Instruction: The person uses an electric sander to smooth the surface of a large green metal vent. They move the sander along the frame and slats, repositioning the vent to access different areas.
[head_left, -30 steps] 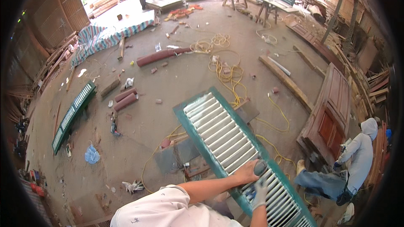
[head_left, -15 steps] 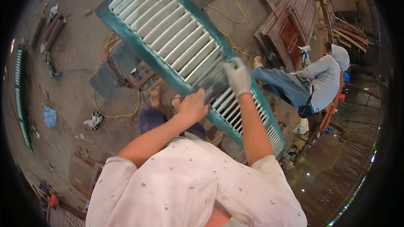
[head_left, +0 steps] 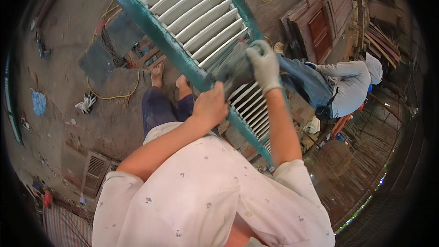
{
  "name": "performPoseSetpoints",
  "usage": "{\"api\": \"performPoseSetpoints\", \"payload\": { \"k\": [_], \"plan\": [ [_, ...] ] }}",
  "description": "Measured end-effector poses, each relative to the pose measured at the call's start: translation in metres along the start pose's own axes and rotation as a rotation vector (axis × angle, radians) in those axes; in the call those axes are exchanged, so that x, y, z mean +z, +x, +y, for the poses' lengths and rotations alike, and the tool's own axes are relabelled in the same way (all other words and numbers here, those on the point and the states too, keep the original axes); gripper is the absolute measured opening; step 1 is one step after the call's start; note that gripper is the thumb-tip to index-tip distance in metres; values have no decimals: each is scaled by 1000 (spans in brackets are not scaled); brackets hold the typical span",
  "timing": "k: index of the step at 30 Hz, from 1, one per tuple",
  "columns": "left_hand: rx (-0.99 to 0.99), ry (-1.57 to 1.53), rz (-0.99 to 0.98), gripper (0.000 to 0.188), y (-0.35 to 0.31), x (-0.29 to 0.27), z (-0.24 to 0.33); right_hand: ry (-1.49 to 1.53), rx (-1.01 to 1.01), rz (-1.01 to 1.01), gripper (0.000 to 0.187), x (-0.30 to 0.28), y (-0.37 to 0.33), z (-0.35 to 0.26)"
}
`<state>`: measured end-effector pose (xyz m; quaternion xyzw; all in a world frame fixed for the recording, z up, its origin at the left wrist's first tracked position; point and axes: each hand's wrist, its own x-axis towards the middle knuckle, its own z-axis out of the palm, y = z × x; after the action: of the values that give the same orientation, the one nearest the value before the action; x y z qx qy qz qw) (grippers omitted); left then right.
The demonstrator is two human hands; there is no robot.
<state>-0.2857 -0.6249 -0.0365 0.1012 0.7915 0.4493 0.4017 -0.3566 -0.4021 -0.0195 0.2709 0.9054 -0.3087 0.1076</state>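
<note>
Green-painted, long louvred panel (head_left: 178,52) with white slats (head_left: 206,20) runs in front of you from far left to near right, slanting past your torso. Between your hands, across the slats, lies a dark grey, thin, sheet-like piece (head_left: 235,68); motion blur smears its outline, so you cannot be sure of its exact shape or material.

What counts is how this piece sits against the panel: its longer direction seems to follow the slats, from near left to far right, crossing the panel's own long axis. Your bare left hand (head_left: 210,108) is at its near-left end, by the panel's left rail; from those knuckles the piece lies far and to the right. Your right hand in a pale knit glove (head_left: 264,64) is at its far-right end, over the right rail; from there the piece lies left and a little nearer. Neither hand is clearly closer: each is up against one end.

Your left fingers are curled together and look clamped on the near edge. Your gloved fingers bend round toward the thumb and look clamped on the other end, though the blur hides the tips. To your right, a co-worker in a grey hooded top (head_left: 350,84) bends low, well apart from your hands.
</note>
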Motion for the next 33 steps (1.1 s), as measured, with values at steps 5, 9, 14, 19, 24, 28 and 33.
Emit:
{"api": "performPoseSetpoints", "payload": {
  "k": [5,9,14,19,24,28,33],
  "plan": [
    [61,-71,50,37,60,27,39,131,-11,10,38,-40,55,21],
    [23,-82,-7,40,29,23,16,93,-70,-5,40,-22,32,25],
    [-27,-95,0,42,-19,3,-12,-125,-21,23,44,14,-22,-25],
    [107,-76,78,38,26,19,5,-109,-1,90,42,-16,12,-18],
    [5,-46,-13,45,-11,4,-13,-48,-2,59,42,5,-20,-8],
    [89,-25,22,38,-17,-2,-25,-20,-9,122,35,15,-32,-14],
    [111,6,-24,44,10,-2,-15,-81,74,136,34,-4,-14,-18]
  ]
}}
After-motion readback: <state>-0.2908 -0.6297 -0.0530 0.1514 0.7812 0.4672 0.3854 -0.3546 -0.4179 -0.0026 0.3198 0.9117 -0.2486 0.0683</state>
